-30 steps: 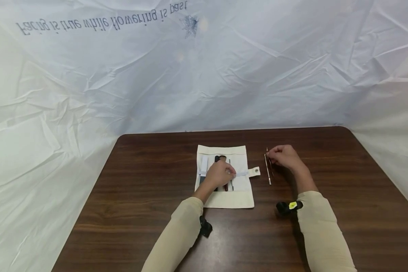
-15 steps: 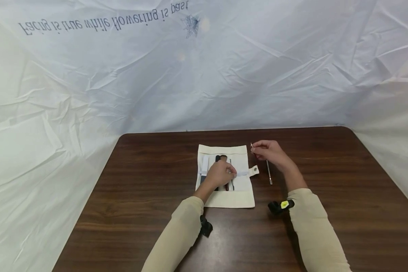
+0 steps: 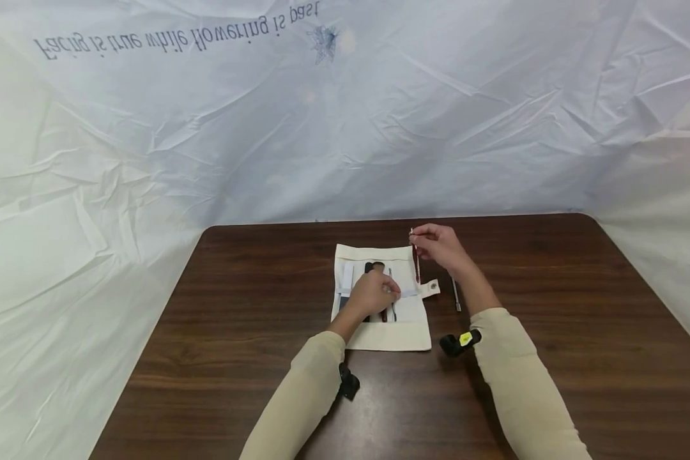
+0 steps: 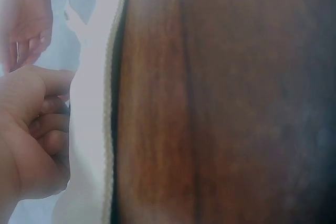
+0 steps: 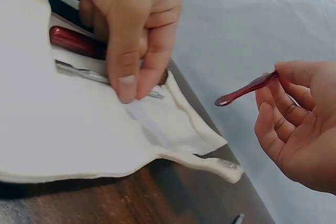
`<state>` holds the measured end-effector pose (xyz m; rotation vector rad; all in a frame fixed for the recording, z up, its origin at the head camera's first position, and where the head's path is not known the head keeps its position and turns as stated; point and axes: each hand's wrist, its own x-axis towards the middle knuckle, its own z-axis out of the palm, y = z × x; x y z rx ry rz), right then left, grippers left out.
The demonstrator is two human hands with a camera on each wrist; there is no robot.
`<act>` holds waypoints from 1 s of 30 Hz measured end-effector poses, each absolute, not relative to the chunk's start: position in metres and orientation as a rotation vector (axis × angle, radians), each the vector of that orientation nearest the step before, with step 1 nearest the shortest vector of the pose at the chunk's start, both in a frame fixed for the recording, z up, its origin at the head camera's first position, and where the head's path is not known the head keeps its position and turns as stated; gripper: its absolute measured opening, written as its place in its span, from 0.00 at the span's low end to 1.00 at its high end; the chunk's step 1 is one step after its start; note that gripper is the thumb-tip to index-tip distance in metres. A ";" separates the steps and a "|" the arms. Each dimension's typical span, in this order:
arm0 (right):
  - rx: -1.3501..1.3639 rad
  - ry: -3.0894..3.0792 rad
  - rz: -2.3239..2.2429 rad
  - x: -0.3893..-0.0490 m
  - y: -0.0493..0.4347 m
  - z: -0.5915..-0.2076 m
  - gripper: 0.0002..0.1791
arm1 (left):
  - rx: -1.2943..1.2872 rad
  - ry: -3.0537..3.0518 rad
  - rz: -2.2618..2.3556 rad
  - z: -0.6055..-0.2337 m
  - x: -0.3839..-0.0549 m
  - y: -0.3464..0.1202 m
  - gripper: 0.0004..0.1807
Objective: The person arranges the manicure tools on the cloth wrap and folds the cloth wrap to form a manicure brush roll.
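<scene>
My left hand (image 3: 372,295) rests over the open cream cloth tool pouch (image 3: 388,337), thumb and finger pinching its white elastic band (image 5: 140,115). Beside that hand, a red-handled tool (image 5: 76,42) and a slim silver tool (image 5: 79,70) lie under the band. My right hand (image 3: 441,248) is raised by the pouch's far right corner. Between its thumb and fingers it pinches a slim dark-red tool (image 5: 244,90), whose flattened end points down towards the pouch; its exact kind is unclear. The left wrist view shows the left hand (image 4: 34,129) partly behind the pouch's edge.
A thin silver rod (image 3: 457,297) lies on the brown wooden table (image 3: 236,319), right of the pouch. The pouch's snap tab (image 3: 430,288) sticks out on that side. At the pouch's left are a white piece (image 3: 347,279) and dark items. White sheeting hangs behind.
My right hand has lifted the dark-red tool from beside the silver rod and carried it left and away from me to the pouch's corner. The left hand stays on the band.
</scene>
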<state>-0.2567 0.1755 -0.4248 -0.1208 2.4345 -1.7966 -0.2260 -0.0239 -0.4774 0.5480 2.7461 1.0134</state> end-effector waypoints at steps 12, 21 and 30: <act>-0.060 2.440 -1.680 -0.264 0.165 -0.443 0.18 | 0.532 2.740 1.013 -0.477 -0.226 -0.024 0.05; -0.027 2.424 -1.572 -0.265 0.163 -0.447 0.18 | 0.555 2.750 1.006 -0.477 -0.226 -0.024 0.05; -0.046 2.339 -1.439 -0.266 0.163 -0.447 0.19 | 0.566 2.742 1.033 -0.479 -0.229 -0.025 0.05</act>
